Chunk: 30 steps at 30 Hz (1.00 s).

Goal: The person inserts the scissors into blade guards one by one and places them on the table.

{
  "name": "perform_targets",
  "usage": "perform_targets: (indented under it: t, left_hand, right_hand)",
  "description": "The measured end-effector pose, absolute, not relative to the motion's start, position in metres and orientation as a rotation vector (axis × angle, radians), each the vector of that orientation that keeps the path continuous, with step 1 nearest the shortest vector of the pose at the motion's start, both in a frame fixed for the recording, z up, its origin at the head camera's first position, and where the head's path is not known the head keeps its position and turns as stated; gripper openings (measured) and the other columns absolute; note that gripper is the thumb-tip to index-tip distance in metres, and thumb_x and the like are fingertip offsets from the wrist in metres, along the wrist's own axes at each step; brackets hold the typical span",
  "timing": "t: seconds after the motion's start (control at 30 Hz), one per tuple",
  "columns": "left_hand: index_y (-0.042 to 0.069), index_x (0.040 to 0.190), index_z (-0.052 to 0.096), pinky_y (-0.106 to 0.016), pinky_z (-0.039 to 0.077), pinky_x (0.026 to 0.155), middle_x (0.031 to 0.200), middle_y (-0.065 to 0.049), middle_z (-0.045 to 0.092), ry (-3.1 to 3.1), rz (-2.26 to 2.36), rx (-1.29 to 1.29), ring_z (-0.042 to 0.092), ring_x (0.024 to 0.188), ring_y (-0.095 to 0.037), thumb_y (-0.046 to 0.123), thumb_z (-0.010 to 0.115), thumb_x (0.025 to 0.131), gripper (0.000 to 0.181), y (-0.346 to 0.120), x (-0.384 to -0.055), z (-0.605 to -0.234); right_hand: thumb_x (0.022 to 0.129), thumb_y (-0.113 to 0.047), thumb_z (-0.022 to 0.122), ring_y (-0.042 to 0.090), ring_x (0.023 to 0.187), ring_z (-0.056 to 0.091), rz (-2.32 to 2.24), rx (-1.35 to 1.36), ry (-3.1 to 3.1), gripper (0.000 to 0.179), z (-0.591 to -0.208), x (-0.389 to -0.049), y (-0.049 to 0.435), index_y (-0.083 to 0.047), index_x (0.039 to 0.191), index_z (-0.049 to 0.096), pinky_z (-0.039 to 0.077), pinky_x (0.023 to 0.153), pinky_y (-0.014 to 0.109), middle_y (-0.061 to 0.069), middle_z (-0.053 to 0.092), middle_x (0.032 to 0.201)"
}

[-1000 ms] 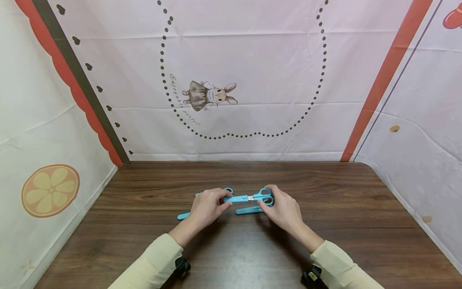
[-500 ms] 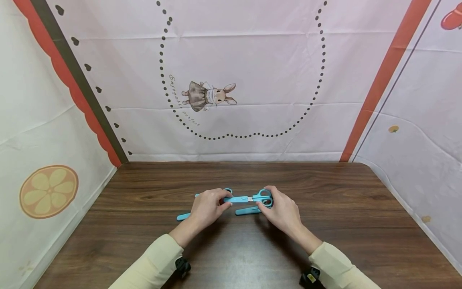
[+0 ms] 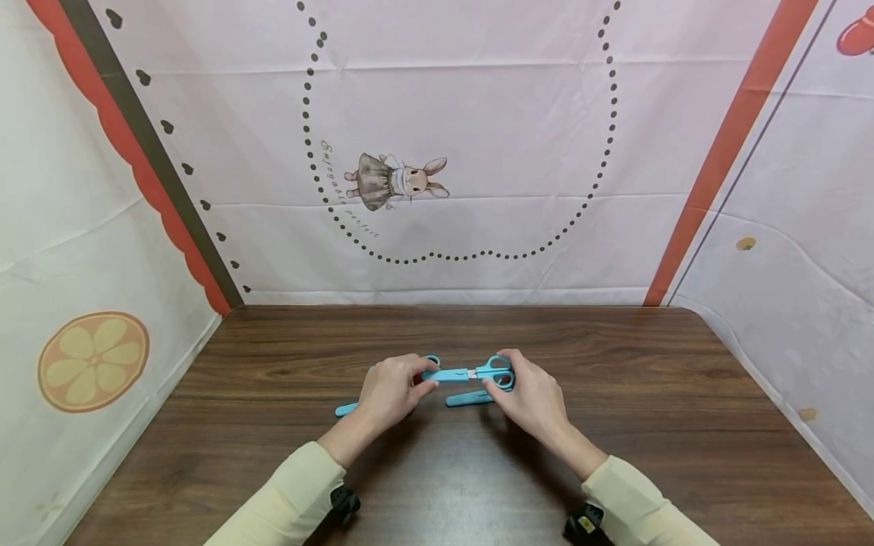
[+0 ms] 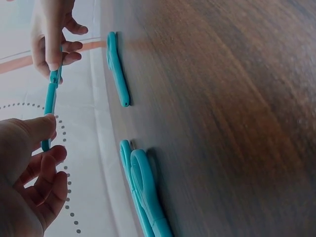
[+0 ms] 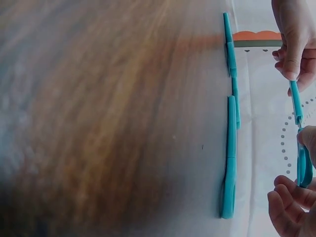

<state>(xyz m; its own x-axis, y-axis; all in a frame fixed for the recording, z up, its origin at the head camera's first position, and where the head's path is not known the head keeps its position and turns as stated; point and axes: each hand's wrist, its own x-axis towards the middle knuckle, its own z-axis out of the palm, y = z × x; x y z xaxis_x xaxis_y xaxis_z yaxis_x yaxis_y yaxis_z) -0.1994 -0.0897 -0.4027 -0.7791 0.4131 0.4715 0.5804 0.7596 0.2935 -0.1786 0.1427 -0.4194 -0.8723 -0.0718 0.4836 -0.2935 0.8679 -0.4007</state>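
Observation:
In the head view my two hands hold a pair of turquoise scissors [image 3: 497, 373] between them, level above the table. A turquoise blade cover [image 3: 448, 375] sits over the blades, with a short strip of bare metal showing between it and the handles. My left hand [image 3: 389, 390] pinches the cover's far end between thumb and fingers. At the finger loops, my right hand [image 3: 539, 396] grips the handles. The left wrist view shows the cover [image 4: 50, 101] in line with the handles; in the right wrist view the handle loops [image 5: 303, 165] are between thumb and fingers.
Below the held pair, other turquoise scissors [image 3: 470, 398] lie on the brown wood table [image 3: 437, 485]. More turquoise scissors [image 4: 144, 182] lie near my left hand, which partly hides them in the head view. A printed cloth [image 3: 519, 136] hangs behind the table.

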Motion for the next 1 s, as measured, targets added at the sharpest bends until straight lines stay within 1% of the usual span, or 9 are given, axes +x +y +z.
perform_targets:
  t: [0.17, 0.37, 0.7, 0.83, 1.0]
  left_hand:
    - [0.023, 0.092, 0.072, -0.015, 0.031, 0.043, 0.064, 0.015, 0.052, -2.571, -0.588, -0.756, 0.04, 0.05, 0.004, 0.029, 0.074, 0.077, 0.016, -0.089, -0.1989, -0.4027]
    - [0.023, 0.091, 0.072, -0.014, 0.033, 0.044, 0.066, 0.015, 0.053, -2.567, -0.58, -0.755, 0.042, 0.052, 0.004, 0.03, 0.073, 0.078, 0.015, -0.0874, -0.1992, -0.4032]
    - [0.022, 0.09, 0.072, -0.015, 0.033, 0.045, 0.065, 0.014, 0.053, -2.552, -0.583, -0.761, 0.041, 0.051, 0.002, 0.03, 0.074, 0.077, 0.016, -0.0838, -0.1981, -0.4013]
    - [0.022, 0.09, 0.072, -0.014, 0.033, 0.045, 0.064, 0.014, 0.054, -2.549, -0.584, -0.763, 0.042, 0.051, 0.002, 0.028, 0.075, 0.076, 0.015, -0.083, -0.1981, -0.4014]
    - [0.021, 0.09, 0.072, -0.014, 0.033, 0.044, 0.066, 0.013, 0.056, -2.566, -0.578, -0.763, 0.041, 0.051, 0.003, 0.03, 0.073, 0.078, 0.015, -0.0823, -0.1983, -0.4029]
  right_hand:
    - [0.076, -0.036, 0.072, 0.003, 0.046, 0.038, 0.667, 0.266, -2.576, 0.045, -0.4181, -0.1782, 0.1416, -0.014, 0.113, 0.059, 0.03, 0.041, 0.022, -0.01, 0.054, 0.064]
    - [0.076, -0.036, 0.072, 0.003, 0.047, 0.039, 0.665, 0.261, -2.578, 0.045, -0.4174, -0.178, 0.1414, -0.014, 0.114, 0.059, 0.031, 0.041, 0.022, -0.009, 0.056, 0.065]
    - [0.076, -0.036, 0.072, 0.003, 0.048, 0.039, 0.66, 0.258, -2.579, 0.046, -0.4158, -0.1779, 0.1422, -0.013, 0.114, 0.058, 0.031, 0.042, 0.022, -0.006, 0.056, 0.066]
    - [0.076, -0.036, 0.072, 0.004, 0.05, 0.041, 0.651, 0.264, -2.573, 0.046, -0.416, -0.1782, 0.1423, -0.013, 0.114, 0.059, 0.032, 0.043, 0.022, -0.006, 0.056, 0.066]
    - [0.076, -0.035, 0.072, 0.005, 0.053, 0.045, 0.65, 0.268, -2.567, 0.047, -0.4165, -0.1788, 0.1423, -0.012, 0.114, 0.059, 0.035, 0.046, 0.023, -0.002, 0.06, 0.07]
